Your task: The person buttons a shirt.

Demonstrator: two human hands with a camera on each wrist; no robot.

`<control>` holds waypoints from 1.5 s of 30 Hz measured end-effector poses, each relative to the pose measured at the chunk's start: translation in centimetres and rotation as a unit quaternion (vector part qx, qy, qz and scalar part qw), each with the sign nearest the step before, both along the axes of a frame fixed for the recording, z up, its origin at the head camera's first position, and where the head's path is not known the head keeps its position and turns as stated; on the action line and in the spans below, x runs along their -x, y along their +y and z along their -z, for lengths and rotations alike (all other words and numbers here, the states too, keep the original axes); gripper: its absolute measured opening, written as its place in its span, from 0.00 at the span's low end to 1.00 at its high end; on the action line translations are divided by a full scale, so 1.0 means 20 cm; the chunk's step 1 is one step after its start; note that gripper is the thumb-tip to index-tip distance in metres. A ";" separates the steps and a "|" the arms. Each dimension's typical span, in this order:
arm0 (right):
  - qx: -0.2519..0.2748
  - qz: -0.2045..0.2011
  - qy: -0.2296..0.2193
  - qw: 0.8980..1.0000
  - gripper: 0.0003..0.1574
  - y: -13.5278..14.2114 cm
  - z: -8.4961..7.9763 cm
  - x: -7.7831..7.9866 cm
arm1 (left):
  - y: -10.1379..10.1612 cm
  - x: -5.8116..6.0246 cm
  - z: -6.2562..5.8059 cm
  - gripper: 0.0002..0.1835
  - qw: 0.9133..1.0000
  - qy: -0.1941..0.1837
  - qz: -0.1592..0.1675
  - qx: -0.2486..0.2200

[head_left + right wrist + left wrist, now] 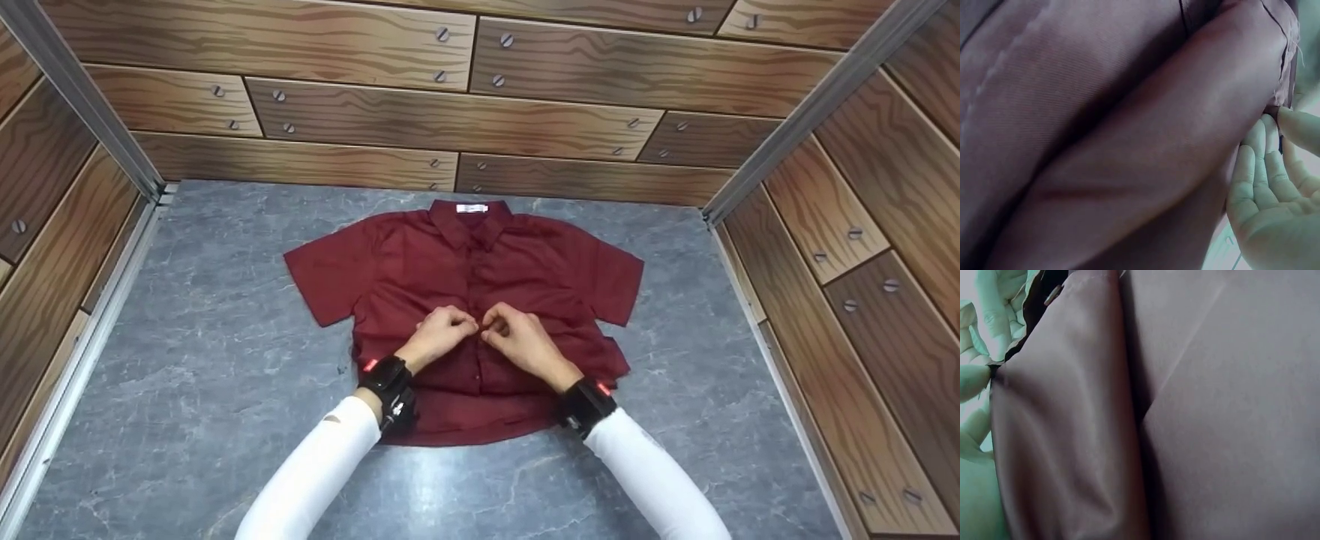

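Note:
A dark red short-sleeved shirt lies spread front up, its collar at the far side and its sleeves out to both sides. Over the middle of its button front, my left hand pinches the edge of the cloth. Just to the right, my right hand pinches the same front between thumb and fingers, its fingertips close to the left ones. In the right wrist view a raised fold of shirt cloth runs up to the pinching fingers. A small button shows near the cloth edge in the left wrist view.
The shirt lies on a grey marbled tabletop. Wood-patterned panels stand at the back and both sides, with metal rails at the corners. A white label sits inside the collar.

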State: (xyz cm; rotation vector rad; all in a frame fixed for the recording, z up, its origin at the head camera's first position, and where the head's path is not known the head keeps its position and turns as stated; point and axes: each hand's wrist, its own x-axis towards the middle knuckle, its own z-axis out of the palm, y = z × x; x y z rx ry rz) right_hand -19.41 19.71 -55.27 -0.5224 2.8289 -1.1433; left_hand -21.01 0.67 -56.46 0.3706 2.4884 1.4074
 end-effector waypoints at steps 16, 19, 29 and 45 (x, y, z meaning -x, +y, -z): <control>0.017 0.003 -0.009 1.000 0.07 0.00 -0.02 0.00 | -0.01 -0.01 0.01 0.09 1.000 0.023 0.005 0.013; 0.004 0.011 -0.015 1.000 0.08 0.00 -0.03 0.01 | -0.01 -0.01 0.01 0.08 1.000 0.027 0.007 0.014; -0.025 0.022 -0.015 0.999 0.05 0.00 -0.02 0.01 | 0.00 0.00 0.01 0.12 0.999 0.029 -0.028 -0.004; -0.041 0.027 -0.011 0.999 0.06 0.02 -0.04 0.01 | -0.01 0.01 0.00 0.09 1.000 0.015 -0.008 -0.020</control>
